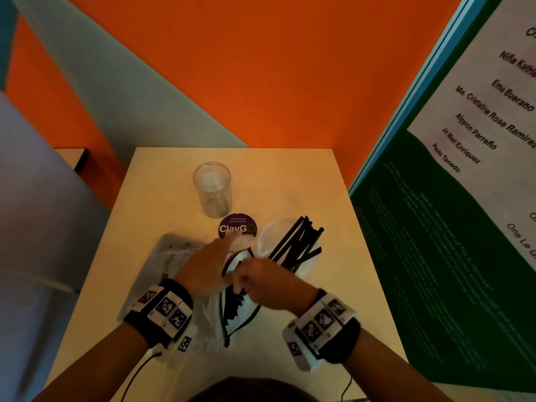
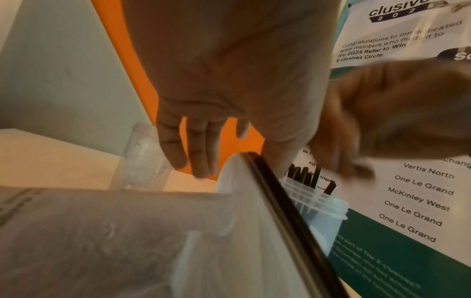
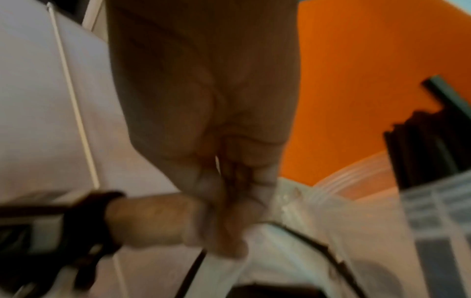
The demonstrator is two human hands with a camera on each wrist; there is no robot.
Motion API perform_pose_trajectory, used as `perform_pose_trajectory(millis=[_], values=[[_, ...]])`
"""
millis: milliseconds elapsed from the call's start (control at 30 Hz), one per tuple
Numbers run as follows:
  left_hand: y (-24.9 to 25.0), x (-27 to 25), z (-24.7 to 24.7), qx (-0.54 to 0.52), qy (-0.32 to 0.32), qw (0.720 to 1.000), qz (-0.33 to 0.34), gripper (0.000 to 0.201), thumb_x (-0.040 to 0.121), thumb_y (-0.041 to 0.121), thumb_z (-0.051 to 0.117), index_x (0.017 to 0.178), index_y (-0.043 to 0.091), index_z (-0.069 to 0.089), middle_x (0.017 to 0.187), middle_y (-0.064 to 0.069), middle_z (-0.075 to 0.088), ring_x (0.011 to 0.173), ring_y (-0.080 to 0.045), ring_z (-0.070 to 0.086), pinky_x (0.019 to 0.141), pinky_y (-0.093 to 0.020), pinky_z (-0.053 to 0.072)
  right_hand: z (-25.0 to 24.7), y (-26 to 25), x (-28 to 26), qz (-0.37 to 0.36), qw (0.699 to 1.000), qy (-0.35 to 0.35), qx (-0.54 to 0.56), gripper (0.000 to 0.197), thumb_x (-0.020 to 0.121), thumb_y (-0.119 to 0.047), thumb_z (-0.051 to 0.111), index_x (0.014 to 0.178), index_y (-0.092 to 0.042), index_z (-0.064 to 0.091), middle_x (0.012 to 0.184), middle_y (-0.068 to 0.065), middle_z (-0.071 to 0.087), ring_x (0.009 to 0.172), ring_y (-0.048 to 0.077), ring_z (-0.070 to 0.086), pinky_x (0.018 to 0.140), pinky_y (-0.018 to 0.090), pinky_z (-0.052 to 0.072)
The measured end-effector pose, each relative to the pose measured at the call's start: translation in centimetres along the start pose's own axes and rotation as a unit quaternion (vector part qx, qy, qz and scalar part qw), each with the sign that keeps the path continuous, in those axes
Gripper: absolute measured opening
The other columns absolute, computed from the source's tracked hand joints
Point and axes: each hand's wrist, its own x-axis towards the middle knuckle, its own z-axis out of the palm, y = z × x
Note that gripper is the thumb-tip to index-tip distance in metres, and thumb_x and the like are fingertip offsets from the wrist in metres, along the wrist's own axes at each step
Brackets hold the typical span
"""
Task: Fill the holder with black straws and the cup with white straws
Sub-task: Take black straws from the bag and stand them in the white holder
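A round purple sticker reading "ClavGO" sits at mid-frame on your table, and the poster at right lists names and "One Le Grand".

The black straws stand in the white holder at centre right, their long axes leaning up and to the right of the frame. The clear cup stands upright above the sticker, apart from the holder.

Your left hand has its fingers straight, with the thumb side against the black-edged mouth of a plastic bag. Your right hand has its fingers curled at that mouth; whether they pinch the bag or a straw, you cannot tell.

Only the left wrist view shows the holder's slatted wall and the poster's "2025 Refer to Win". The right wrist view is blurred.
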Motion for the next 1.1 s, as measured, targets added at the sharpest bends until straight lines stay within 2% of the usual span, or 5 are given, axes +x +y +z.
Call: perform_pose_trajectory(millis=[100, 200, 500, 900, 1100], values=[[-0.4, -0.2, -0.4, -0.026, -0.003, 0.999, -0.044, 0.077, 0.088, 0.018, 0.058, 0.148, 0.028, 0.012, 0.071, 0.003, 0.055, 0.059, -0.011, 0.053, 0.051, -0.027, 0.039, 3.8, 0.5, 2.2, 0.041, 0.979, -0.168, -0.108, 0.024, 0.094, -0.005, 0.047, 0.104, 0.007, 0.065, 0.110, 0.024, 0.063, 0.104, 0.036, 0.058, 0.093, 0.038, 0.046], [-0.4, -0.6, -0.7, -0.043, 0.026, 0.998, -0.039, 0.065, 0.091, 0.019, 0.057, 0.146, 0.027, 0.021, 0.060, 0.007, 0.045, 0.051, -0.005, 0.045, 0.046, -0.021, 0.026, 6.4, 0.8, 4.4, 0.063, 0.985, -0.096, -0.132, 0.025, 0.093, -0.008, 0.047, 0.109, 0.007, 0.060, 0.115, 0.025, 0.057, 0.105, 0.039, 0.051, 0.093, 0.044, 0.044], [0.4, -0.9, -1.0, -0.061, 0.052, 0.997, -0.011, 0.056, 0.094, 0.023, 0.053, 0.144, 0.031, 0.027, 0.116, -0.006, 0.064, 0.095, -0.020, 0.062, 0.078, -0.035, 0.049, 7.6, 1.8, 8.1, 0.165, 0.975, -0.048, -0.141, 0.043, 0.099, -0.017, 0.039, 0.141, -0.007, 0.038, 0.146, 0.017, 0.036, 0.133, 0.034, 0.033, 0.111, 0.047, 0.033], [0.3, -1.0, -0.7, -0.047, 0.070, 0.996, 0.003, 0.058, 0.091, 0.015, 0.055, 0.143, 0.026, 0.031, 0.121, -0.005, 0.063, 0.099, -0.022, 0.062, 0.077, -0.033, 0.050, 8.3, 2.1, 8.4, 0.226, 0.967, -0.109, -0.048, 0.057, 0.095, -0.008, 0.043, 0.148, -0.006, 0.020, 0.140, 0.023, 0.031, 0.121, 0.038, 0.044, 0.101, 0.045, 0.043], [-0.2, -1.1, -0.7, -0.042, 0.079, 0.996, 0.013, 0.052, 0.093, 0.019, 0.053, 0.142, 0.025, 0.035, 0.124, -0.004, 0.061, 0.102, -0.023, 0.061, 0.081, -0.037, 0.051, 8.1, 2.2, 8.5, 0.206, 0.966, -0.104, -0.117, 0.039, 0.099, -0.012, 0.037, 0.136, 0.001, 0.041, 0.133, 0.023, 0.042, 0.118, 0.037, 0.047, 0.099, 0.043, 0.045]])
